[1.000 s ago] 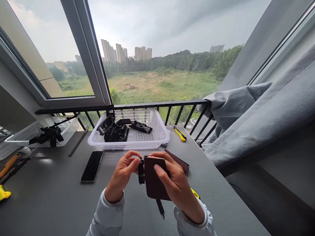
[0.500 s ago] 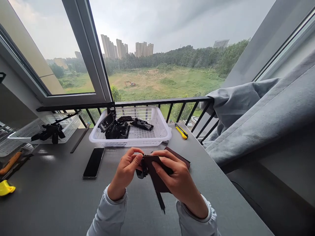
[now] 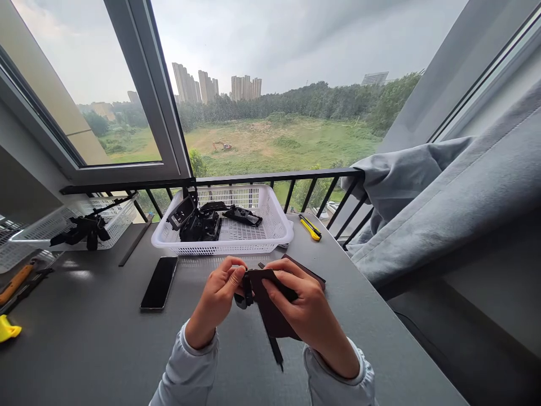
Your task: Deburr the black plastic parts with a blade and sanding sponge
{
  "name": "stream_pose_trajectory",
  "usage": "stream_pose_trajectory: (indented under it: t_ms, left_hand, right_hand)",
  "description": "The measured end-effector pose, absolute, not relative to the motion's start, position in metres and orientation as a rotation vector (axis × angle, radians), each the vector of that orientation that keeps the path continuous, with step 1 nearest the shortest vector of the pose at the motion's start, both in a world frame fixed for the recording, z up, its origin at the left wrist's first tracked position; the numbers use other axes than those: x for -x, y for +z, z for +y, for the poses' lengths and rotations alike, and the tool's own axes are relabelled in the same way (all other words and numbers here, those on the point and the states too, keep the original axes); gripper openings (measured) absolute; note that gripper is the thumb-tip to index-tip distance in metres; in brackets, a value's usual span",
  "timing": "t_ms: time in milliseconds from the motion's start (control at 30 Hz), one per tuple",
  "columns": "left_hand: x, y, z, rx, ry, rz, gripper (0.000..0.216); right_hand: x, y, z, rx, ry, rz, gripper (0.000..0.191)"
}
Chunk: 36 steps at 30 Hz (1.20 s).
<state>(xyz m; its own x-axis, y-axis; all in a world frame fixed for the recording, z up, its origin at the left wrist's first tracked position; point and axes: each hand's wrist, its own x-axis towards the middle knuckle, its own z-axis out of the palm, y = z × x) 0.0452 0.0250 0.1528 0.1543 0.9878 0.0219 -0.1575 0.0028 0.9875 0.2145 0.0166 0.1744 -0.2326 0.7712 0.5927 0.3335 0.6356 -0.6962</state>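
Note:
My right hand [image 3: 305,307] grips a dark brown flat piece [image 3: 270,310] held above the grey table [image 3: 97,349], fingers wrapped over its top edge. My left hand [image 3: 216,299] pinches a small black part [image 3: 245,290] at the piece's left edge. A thin black strip [image 3: 276,352] sticks out below the piece. A second brown piece [image 3: 305,270] lies on the table just behind my right hand.
A white basket [image 3: 270,231] with black parts stands behind my hands, a second basket [image 3: 118,220] at far left. A black phone [image 3: 159,283] lies to the left, a yellow knife [image 3: 310,227] by the black railing [image 3: 296,176]. Grey curtain [image 3: 443,203] hangs on the right.
The brown piece has tilted flatter and lower in my right hand. My left hand stays pinched on the black part at its edge.

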Motion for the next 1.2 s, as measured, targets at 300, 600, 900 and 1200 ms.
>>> stream_pose_trajectory:
  t_ms: [300,600,900,1200]
  left_hand:
    - [-0.045,0.155,0.025,-1.161,1.143,0.977,0.048]
    - [-0.043,0.156,0.023,-1.192,1.123,0.996,0.042]
    - [-0.040,0.157,0.029,-1.082,1.215,1.057,0.051]
    - [-0.041,0.165,0.025,-0.993,1.295,0.959,0.051]
  right_hand:
    - [-0.217,0.176,0.018,0.922,0.581,-1.815,0.017]
    - [-0.224,0.177,0.020,0.983,0.638,-1.698,0.018]
    - [-0.227,0.178,0.020,1.027,0.735,-1.588,0.021]
    - [-0.226,0.185,0.016,0.993,0.970,-1.479,0.023]
